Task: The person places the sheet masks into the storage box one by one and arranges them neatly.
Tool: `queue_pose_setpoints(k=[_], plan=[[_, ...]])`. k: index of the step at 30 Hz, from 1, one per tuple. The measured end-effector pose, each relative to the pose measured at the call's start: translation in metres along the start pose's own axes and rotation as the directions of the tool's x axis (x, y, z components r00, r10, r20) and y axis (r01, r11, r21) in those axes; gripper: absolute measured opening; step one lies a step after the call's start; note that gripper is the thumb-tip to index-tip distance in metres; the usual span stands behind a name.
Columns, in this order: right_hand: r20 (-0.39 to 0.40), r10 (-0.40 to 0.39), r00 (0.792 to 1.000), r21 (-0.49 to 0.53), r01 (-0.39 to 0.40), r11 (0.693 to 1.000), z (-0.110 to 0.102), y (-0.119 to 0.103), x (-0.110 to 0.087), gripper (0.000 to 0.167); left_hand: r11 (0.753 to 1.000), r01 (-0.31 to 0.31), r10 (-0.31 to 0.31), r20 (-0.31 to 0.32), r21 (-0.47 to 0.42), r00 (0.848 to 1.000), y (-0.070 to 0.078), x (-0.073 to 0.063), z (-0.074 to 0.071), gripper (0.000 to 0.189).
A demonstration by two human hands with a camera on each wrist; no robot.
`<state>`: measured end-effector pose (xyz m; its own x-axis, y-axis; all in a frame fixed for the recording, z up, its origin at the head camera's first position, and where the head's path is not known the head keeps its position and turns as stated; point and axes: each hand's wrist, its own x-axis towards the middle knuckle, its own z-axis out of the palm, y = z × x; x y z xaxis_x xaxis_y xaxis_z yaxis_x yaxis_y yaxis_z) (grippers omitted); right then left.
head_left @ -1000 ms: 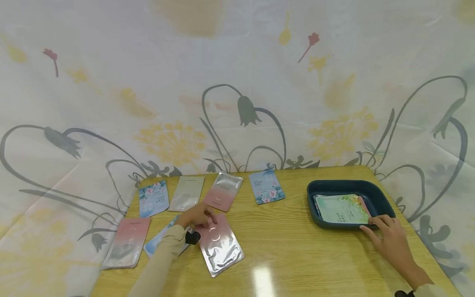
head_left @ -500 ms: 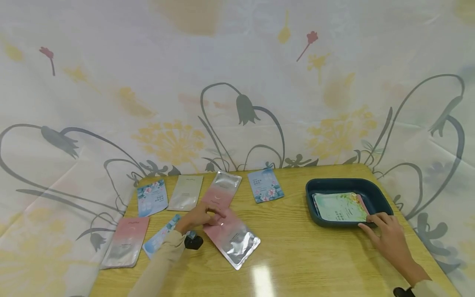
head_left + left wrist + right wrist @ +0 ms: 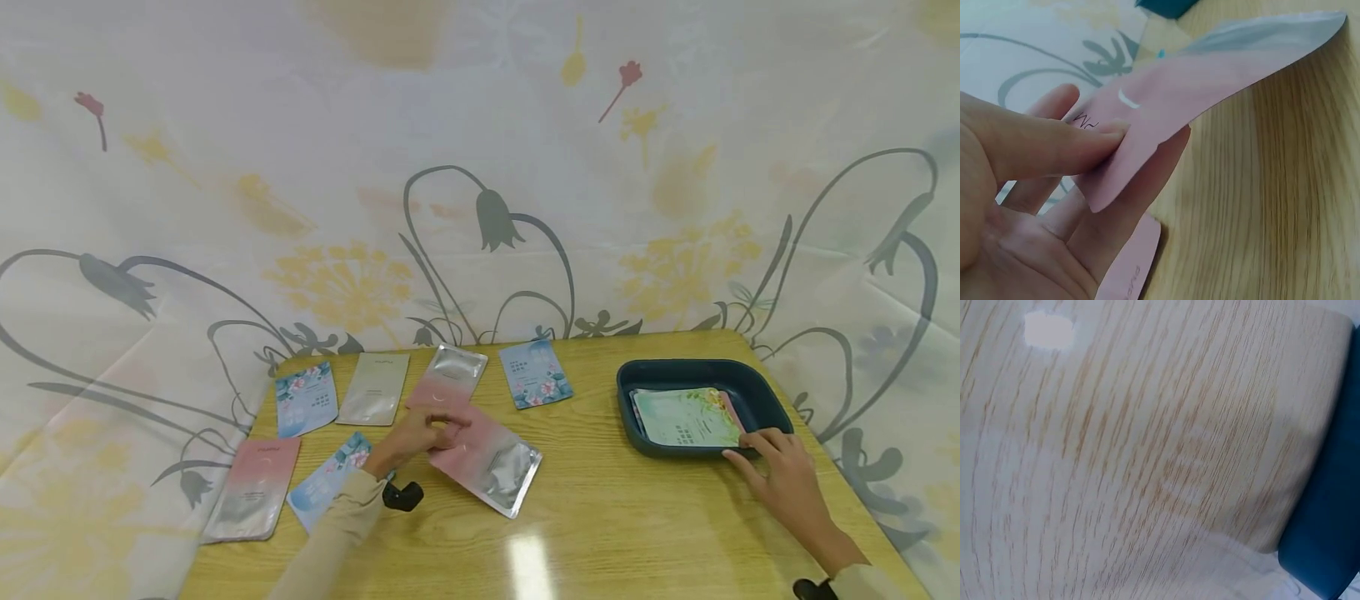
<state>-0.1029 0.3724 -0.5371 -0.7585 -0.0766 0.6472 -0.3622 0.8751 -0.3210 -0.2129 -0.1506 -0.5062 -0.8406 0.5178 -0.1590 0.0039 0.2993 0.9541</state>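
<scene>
Glossy pink-silver sachet (image 3: 487,460) bent in left hand (image 3: 412,435)

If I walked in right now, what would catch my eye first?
Probably the pink and silver sachet that the left hand pinches by its pink end near the middle of the wooden table. Next, the dark blue tray at the right, holding flat packets, with the right hand on its near rim.

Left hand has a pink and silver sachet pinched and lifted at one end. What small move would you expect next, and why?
Probably carry the pink and silver sachet rightward toward the dark blue tray. The left hand pinches its pink end between thumb and fingers, with that end raised off the table. The tray already holds similar sachets, and the right hand rests at its near rim, seemingly steadying it.
</scene>
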Motion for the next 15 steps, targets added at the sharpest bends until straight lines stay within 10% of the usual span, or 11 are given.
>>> queue_pose_setpoints(k=[15], plan=[[0.004, 0.01, 1.0, -0.013, -0.01, 1.0, 0.0, 0.001, -0.001, 0.029, 0.986, -0.069, 0.076, 0.04, -0.153, 0.996, 0.018, 0.005, 0.023, 0.046]])
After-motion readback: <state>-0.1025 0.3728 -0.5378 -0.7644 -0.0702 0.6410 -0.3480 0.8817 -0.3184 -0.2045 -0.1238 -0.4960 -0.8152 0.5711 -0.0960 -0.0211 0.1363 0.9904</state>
